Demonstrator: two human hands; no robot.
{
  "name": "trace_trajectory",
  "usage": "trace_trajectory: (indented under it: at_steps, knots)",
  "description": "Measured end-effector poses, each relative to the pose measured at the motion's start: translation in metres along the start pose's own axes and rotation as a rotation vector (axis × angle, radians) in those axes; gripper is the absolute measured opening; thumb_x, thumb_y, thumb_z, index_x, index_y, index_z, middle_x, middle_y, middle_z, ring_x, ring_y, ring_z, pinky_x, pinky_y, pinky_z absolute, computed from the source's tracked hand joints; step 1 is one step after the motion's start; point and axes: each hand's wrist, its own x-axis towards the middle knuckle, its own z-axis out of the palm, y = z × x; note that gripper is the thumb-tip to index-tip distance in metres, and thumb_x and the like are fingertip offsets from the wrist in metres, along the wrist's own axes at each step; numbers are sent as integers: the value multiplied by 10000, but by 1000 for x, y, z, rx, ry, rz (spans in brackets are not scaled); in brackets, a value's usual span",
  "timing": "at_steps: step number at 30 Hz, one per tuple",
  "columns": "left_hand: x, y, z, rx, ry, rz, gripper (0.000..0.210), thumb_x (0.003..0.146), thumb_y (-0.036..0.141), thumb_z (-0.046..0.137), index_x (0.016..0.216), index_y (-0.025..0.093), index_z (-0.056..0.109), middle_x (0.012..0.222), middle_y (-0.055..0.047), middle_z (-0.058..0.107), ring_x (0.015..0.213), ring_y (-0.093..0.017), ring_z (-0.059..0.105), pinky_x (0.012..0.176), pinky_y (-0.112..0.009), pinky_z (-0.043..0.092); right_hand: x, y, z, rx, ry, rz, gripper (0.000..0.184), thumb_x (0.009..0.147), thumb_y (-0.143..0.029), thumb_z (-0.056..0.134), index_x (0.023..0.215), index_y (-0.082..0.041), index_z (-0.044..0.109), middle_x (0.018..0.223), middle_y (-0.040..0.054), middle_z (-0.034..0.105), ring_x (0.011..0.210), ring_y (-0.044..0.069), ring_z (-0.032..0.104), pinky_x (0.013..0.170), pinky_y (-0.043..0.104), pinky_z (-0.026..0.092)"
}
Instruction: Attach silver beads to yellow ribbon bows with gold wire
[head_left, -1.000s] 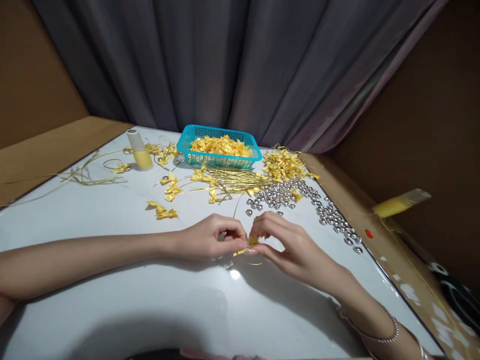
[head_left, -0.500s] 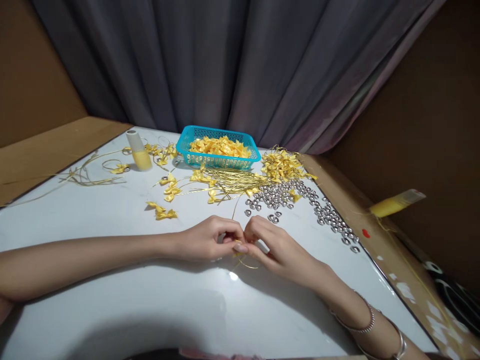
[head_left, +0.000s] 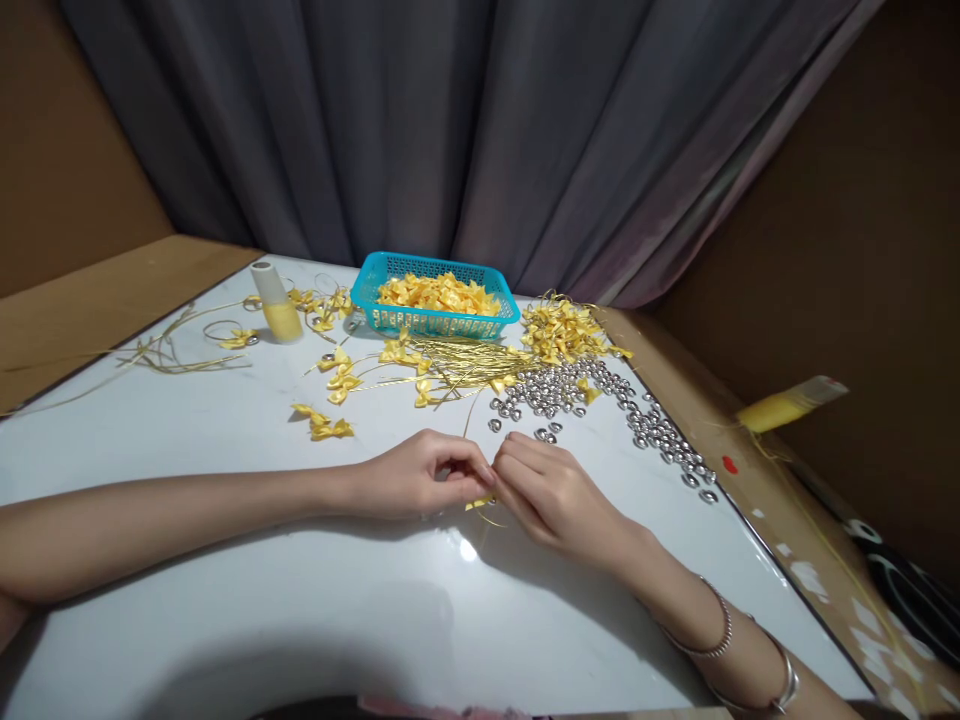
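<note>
My left hand [head_left: 424, 474] is closed in a pinch, thumb against fingertips. A small yellow ribbon bow [head_left: 478, 503] shows just below those fingertips, partly hidden. Thin gold cord [head_left: 491, 520] curls out under the bow, and a strand rises behind the left fingers. My right hand [head_left: 551, 490] meets the left one, its fingers folded together at the cord and bow; the exact grip is covered. Close beyond the hands lie silver heart-shaped beads [head_left: 551, 392] and a bundle of gold cords [head_left: 472, 360].
A blue basket [head_left: 435, 322] of yellow bows stands at the back. Finished-looking bows with cords [head_left: 562, 330] are heaped to its right, and loose bows [head_left: 322, 422] lie left of centre. One thread spool [head_left: 281, 312] stands upright; another spool [head_left: 787, 405] lies beyond the right edge.
My right hand has turned and folded its fingers over, so its thumb no longer shows on top. More of the yellow bow shows below the left fingertips.
</note>
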Motion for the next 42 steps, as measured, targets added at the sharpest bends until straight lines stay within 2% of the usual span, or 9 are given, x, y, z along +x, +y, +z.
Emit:
trace_trajectory:
  at_steps: [6,11,21,25,29,34,38,42]
  knots:
    - [1,-1,1,-134,-26,-29,106,829,222,530,817,135,590,759,-19,589,678,-113,482,629,-234,380,-2,0,2,23,79,-13,290,921,-122,318,652,-198,395,586,22,451,559,139,362,526,274,317]
    - [2,-1,0,-148,-45,-65,117,827,242,536,789,136,568,741,-10,562,685,-117,477,640,-240,380,0,-1,3,16,116,-10,313,935,-135,307,635,-213,349,568,9,411,547,138,338,510,275,299]
    - [3,-2,0,-182,-52,-68,126,819,251,541,784,131,559,720,-4,527,664,-112,453,626,-243,357,-2,2,7,137,184,38,288,941,-149,319,662,-212,352,605,11,413,572,133,357,530,270,323]
    - [3,-3,0,-180,-40,-76,167,830,287,542,778,130,559,711,-4,517,661,-114,448,614,-244,349,-1,4,3,257,143,75,279,950,-200,341,675,-202,388,618,2,426,568,123,385,540,253,340]
    - [2,1,0,-178,-54,-64,198,839,295,531,727,132,531,656,15,475,605,-98,399,565,-231,314,1,4,-2,379,28,183,254,942,-267,400,704,-186,438,638,-11,460,559,97,423,532,221,349]
    - [2,2,-1,-192,-70,-62,129,818,250,532,784,129,560,688,9,506,635,-104,429,595,-231,343,1,3,-3,452,-31,228,295,939,-273,405,665,-175,450,617,-18,462,550,86,433,536,214,344]
    - [3,1,-2,-192,-80,-65,112,804,230,528,806,128,574,724,0,533,670,-109,451,630,-235,358,0,3,0,453,17,185,285,938,-228,407,659,-178,443,606,-18,441,551,91,421,535,222,339]
    - [3,1,-1,-172,-104,-99,121,792,240,543,772,123,565,684,13,498,627,-98,422,588,-225,336,0,2,0,451,121,150,264,926,-181,423,662,-190,425,608,-21,405,564,99,401,551,239,342]
